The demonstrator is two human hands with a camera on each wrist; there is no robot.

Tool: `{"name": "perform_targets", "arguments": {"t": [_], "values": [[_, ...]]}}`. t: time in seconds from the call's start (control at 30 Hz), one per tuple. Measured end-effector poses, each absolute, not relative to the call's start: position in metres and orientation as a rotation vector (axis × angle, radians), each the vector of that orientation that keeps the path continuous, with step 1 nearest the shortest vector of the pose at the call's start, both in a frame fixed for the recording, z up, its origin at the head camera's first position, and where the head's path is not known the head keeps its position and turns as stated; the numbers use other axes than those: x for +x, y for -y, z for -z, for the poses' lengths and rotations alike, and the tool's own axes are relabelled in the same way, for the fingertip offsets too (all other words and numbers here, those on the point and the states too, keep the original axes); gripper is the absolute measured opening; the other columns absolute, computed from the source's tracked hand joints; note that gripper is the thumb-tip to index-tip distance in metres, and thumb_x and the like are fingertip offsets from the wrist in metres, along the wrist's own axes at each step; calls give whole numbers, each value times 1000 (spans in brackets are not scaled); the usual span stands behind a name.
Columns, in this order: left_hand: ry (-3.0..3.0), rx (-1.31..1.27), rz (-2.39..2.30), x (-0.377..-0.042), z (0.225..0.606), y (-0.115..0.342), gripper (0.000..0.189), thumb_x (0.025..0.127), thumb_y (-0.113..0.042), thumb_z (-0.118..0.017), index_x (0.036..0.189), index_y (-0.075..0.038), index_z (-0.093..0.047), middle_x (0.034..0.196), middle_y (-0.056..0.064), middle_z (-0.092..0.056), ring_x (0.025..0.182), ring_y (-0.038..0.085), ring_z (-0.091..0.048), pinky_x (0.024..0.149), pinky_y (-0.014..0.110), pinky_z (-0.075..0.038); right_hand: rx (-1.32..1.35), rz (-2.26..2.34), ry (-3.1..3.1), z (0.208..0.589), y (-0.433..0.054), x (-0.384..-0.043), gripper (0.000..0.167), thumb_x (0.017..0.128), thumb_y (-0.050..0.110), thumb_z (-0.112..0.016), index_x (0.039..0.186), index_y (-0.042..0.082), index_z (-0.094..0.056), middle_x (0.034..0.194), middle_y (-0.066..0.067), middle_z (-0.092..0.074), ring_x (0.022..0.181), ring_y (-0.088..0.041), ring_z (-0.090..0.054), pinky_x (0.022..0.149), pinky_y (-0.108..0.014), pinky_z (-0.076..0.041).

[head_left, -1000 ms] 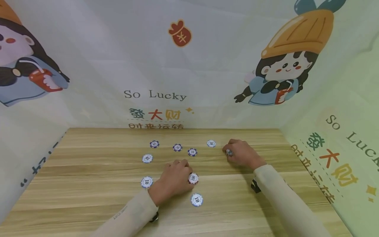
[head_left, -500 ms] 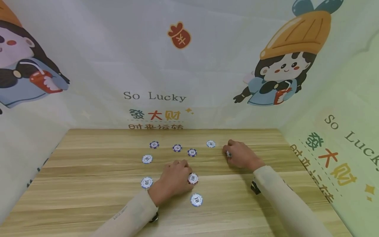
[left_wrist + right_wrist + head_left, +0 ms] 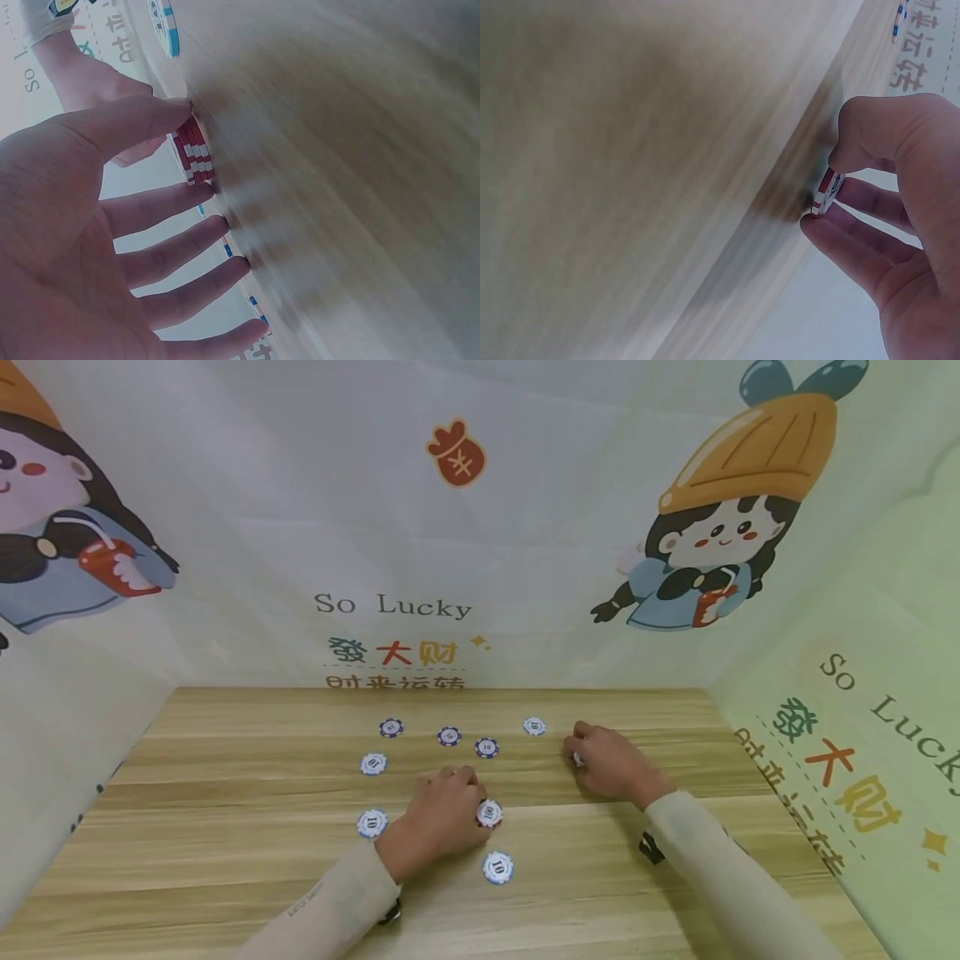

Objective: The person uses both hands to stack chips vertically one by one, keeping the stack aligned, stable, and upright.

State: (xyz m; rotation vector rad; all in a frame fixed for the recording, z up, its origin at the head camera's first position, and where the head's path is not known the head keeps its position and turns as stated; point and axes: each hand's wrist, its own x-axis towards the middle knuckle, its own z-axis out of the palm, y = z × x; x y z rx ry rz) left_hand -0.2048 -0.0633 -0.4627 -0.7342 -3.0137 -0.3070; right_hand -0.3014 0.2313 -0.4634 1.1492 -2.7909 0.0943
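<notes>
In the head view my left hand [image 3: 441, 810] rests at the table's middle, beside a short stack of red-and-white poker chips [image 3: 490, 814] whose top face reads 100. The left wrist view shows this red stack [image 3: 195, 154] between thumb and index finger, while the other fingers stretch out with their tips at the tabletop. Farther right, my right hand [image 3: 611, 762] pinches a red-and-white poker chip [image 3: 828, 192] between thumb and fingertips, low over the wood. Most of that chip is covered by the hand in the head view.
Light blue chips marked 10 lie around the left hand, one nearer [image 3: 498, 867] and one to its left [image 3: 372, 822]. Several dark blue chips, such as this chip [image 3: 487, 747], lie farther back. Printed cloth [image 3: 555, 635] walls the table [image 3: 225, 877] at the back and sides.
My right hand has shifted slightly nearer to me, and less of its chip shows. The left hand and the chips on the table have stayed in place.
</notes>
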Motion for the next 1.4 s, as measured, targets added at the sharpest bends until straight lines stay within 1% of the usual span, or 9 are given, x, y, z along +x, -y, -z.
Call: {"name": "perform_targets", "arguments": {"t": [0.23, 0.37, 0.47, 0.7, 0.9, 1.13, 1.3, 1.4], "values": [[3004, -735, 271, -205, 462, 63, 41, 94, -42, -86, 118, -8, -83, 122, 12, -71, 109, 34, -69, 88, 59, -61, 1169, -64, 2750, 467, -223, -294, 19, 85, -2, -77, 99, 12, -75, 98, -5, -65, 79, -21, -64, 70, -39, -59], [3008, -735, 253, -204, 462, 63, 41, 95, -42, -85, 119, -9, -83, 122, 12, -71, 108, 33, -69, 87, 58, -61, 1193, -60, 2737, 468, -218, -288, 21, 82, -1, -78, 97, 13, -74, 98, -3, -64, 78, -18, -63, 70, -35, -59], [3017, -734, 261, -204, 461, 63, 41, 95, -42, -85, 120, -9, -83, 123, 12, -71, 109, 34, -69, 87, 59, -61, 1215, -77, 2721, 467, -213, -283, 20, 80, 1, -78, 95, 14, -74, 96, -2, -63, 78, -17, -62, 70, -35, -58], [3025, -728, 268, -205, 463, 63, 42, 95, -42, -85, 120, -9, -83, 123, 12, -70, 109, 34, -68, 88, 60, -60, 1261, -112, 2695, 467, -203, -275, 17, 83, 6, -77, 98, 13, -76, 96, -2, -62, 77, -17, -59, 70, -37, -57], [3038, -717, 277, -205, 462, 63, 41, 95, -42, -85, 119, -9, -83, 122, 11, -70, 108, 34, -68, 89, 61, -59, 1321, -140, 2651, 466, -195, -269, 18, 83, 9, -78, 101, 13, -77, 94, -2, -63, 77, -18, -61, 72, -39, -59], [3042, -704, 273, -206, 464, 63, 41, 94, -42, -85, 118, -9, -83, 121, 11, -70, 109, 33, -68, 88, 62, -60, 1356, -193, 2636, 461, -185, -257, 20, 84, 10, -78, 104, 11, -78, 97, -3, -65, 80, -19, -63, 73, -38, -60], [3042, -699, 266, -206, 464, 62, 41, 93, -41, -86, 118, -9, -83, 120, 11, -70, 109, 33, -68, 88, 62, -60, 1379, -189, 2595, 460, -177, -251, 21, 84, 12, -77, 105, 10, -79, 97, -2, -66, 79, -17, -62, 73, -37, -59], [3037, -702, 272, -205, 463, 63, 41, 92, -40, -86, 118, -8, -83, 120, 11, -70, 109, 34, -68, 87, 63, -60, 1406, -193, 2541, 461, -172, -248, 20, 83, 12, -78, 103, 10, -78, 95, -2, -65, 77, -16, -60, 71, -35, -58]]}}
